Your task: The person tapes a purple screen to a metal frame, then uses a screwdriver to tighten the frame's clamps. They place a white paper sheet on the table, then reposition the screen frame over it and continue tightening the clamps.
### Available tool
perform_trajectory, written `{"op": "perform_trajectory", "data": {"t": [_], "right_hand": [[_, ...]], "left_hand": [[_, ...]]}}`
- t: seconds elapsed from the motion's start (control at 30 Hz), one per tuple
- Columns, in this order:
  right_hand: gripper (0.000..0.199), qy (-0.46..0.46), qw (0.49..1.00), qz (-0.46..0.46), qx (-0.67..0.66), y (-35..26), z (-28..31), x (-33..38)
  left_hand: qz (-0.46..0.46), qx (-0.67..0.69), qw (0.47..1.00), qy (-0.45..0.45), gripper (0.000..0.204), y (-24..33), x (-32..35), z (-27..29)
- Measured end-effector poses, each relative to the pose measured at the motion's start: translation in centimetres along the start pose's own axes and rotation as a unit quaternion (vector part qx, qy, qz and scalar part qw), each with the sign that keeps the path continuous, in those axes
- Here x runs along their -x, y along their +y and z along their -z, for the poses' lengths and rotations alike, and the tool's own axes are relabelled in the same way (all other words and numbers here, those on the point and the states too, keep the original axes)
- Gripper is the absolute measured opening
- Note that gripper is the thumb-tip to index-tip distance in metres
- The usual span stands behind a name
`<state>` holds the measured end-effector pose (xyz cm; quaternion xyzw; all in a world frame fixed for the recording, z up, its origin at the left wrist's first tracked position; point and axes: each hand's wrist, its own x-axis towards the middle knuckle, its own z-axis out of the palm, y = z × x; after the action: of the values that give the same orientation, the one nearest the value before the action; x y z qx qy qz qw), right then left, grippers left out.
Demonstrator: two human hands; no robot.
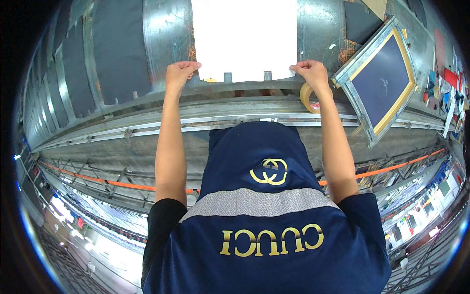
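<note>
Both hands closed in a pinch on the white sheet [245, 39]: left hand [181, 76] has thumb and fingers on its left edge by the near corner, right hand [313, 76] does the same at the right. Sheet lies between the hands and runs away from them past the top of view, near edge slightly below fingertip level, roughly level across. It reads as blank white; any faint marking is lost in the glare. Two small grey tabs show at the near edge, between the hands; small yellow piece [210, 80] at that edge, just beside the left hand. Tape roll [304, 98] is right by the right wrist, on the body side, partly behind the forearm; a bit of red and white shows low in its ring. Table [166, 29] spreads under the sheet and out past both hands, streaked and stained. Metal rail [220, 119] runs crosswise, on the body side of both hands. Frame [364, 49] sits to the right of the right hand, turned at an angle; inside its yellow border is dark mesh [382, 81] with a pale smudge near the middle. Dark panel [361, 22] lies beyond the right hand, partly behind the frame. Left of the left hand, wide black panel [117, 49], more dark strips farther out. Far right: mixed clutter, including a red item [451, 77].
</note>
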<state>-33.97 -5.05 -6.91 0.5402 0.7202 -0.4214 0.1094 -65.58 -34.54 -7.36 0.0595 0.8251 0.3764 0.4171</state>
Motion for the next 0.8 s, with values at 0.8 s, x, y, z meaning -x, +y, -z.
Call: {"op": "perform_trajectory", "data": {"t": [0.8], "right_hand": [[0.033,0.005,1.000,-0.027,0.001,-0.5,-0.2,-0.1]], "left_hand": [[-0.008,-0.020,0.999,0.031,0.020,-1.1,-0.4,-0.6]]}}
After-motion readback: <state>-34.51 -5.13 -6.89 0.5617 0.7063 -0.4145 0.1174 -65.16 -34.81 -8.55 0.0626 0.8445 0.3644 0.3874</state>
